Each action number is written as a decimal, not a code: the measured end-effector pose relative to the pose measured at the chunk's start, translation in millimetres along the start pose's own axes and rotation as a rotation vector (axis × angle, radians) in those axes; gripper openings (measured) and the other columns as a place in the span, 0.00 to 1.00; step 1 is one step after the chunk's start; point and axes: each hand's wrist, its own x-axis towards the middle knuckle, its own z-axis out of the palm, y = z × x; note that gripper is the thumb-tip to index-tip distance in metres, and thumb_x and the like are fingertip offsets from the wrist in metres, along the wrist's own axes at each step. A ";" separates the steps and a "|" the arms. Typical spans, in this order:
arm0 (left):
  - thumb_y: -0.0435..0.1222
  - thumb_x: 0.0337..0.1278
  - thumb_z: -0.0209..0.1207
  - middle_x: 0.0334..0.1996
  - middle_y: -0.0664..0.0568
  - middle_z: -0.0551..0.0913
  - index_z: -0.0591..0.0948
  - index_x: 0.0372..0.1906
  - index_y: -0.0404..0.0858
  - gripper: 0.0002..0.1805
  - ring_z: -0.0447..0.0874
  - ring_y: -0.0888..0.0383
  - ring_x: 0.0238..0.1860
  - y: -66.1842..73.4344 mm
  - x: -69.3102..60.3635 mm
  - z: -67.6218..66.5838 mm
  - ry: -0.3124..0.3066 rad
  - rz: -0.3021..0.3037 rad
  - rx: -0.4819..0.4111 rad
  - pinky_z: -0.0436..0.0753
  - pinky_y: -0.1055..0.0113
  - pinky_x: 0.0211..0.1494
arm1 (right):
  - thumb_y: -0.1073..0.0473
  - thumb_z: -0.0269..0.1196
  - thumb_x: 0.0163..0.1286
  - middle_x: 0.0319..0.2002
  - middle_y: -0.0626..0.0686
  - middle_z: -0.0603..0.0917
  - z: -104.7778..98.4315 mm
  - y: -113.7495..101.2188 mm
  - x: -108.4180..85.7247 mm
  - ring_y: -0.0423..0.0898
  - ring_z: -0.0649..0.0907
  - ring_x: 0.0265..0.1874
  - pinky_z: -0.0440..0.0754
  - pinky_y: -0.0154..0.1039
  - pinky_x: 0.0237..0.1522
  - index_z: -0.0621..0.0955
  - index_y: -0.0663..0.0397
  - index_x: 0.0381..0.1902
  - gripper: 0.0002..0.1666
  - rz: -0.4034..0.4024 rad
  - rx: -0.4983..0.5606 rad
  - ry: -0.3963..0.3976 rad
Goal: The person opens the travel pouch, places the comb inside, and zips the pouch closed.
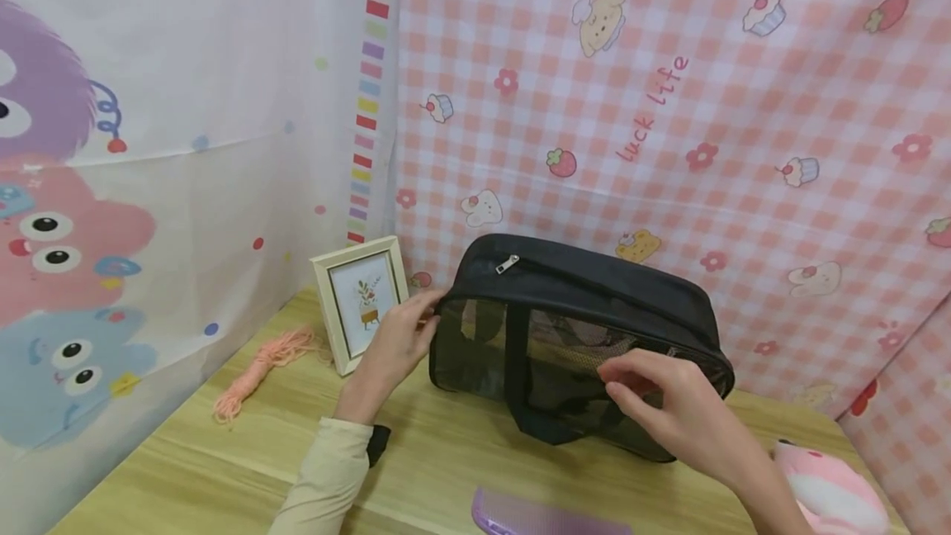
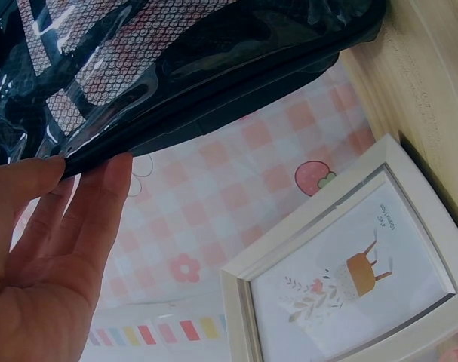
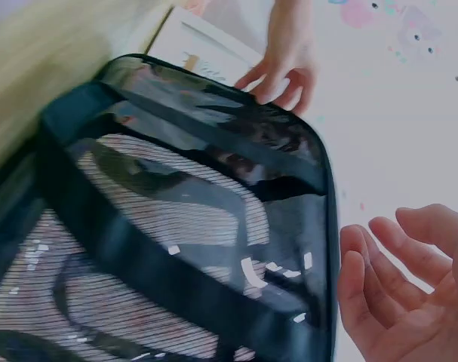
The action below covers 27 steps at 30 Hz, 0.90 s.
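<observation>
pink-and-white checked cloth [image 1: 743, 97] hangs behind; fingers of the left hand [image 1: 395, 340] pinch the boxy black clear-sided plastic bag [image 1: 572, 269] on the wood-grain counter [image 1: 186, 469], seemingly steadying it; those of the right hand [image 1: 674, 400], loosely bent, grip nothing and likely need a hold next.

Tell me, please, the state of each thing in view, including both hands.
Black bag: upright
Bag handle: hanging down in front
Zipper: open or closed unclear
Photo frame: standing
Peach yarn: bundled
Purple comb: lying, partly in view
Pink plush: partly hidden
Left hand: pinching the bag
Right hand: loosely curled, empty
</observation>
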 end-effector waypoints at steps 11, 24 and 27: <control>0.22 0.56 0.59 0.50 0.42 0.81 0.77 0.58 0.34 0.23 0.84 0.52 0.38 -2.0 -1.5 1.3 0.015 0.002 -0.001 0.84 0.66 0.38 | 0.54 0.60 0.69 0.42 0.52 0.83 15.2 32.9 -42.3 0.37 0.83 0.32 0.82 0.33 0.31 0.80 0.56 0.49 0.15 0.213 0.117 -0.142; 0.21 0.55 0.60 0.47 0.41 0.81 0.77 0.57 0.32 0.22 0.84 0.52 0.38 -1.0 -0.6 1.9 0.013 0.010 0.014 0.84 0.66 0.36 | 0.62 0.62 0.67 0.40 0.56 0.76 59.2 86.1 -79.8 0.33 0.71 0.21 0.72 0.32 0.20 0.73 0.73 0.52 0.21 0.153 0.231 -0.346; 0.21 0.55 0.60 0.48 0.42 0.81 0.77 0.57 0.32 0.22 0.84 0.52 0.38 -0.8 0.6 0.8 0.011 0.008 0.015 0.84 0.66 0.37 | 0.65 0.63 0.65 0.39 0.58 0.75 66.6 94.2 -83.5 0.32 0.71 0.21 0.72 0.32 0.19 0.72 0.75 0.51 0.21 0.117 0.233 -0.345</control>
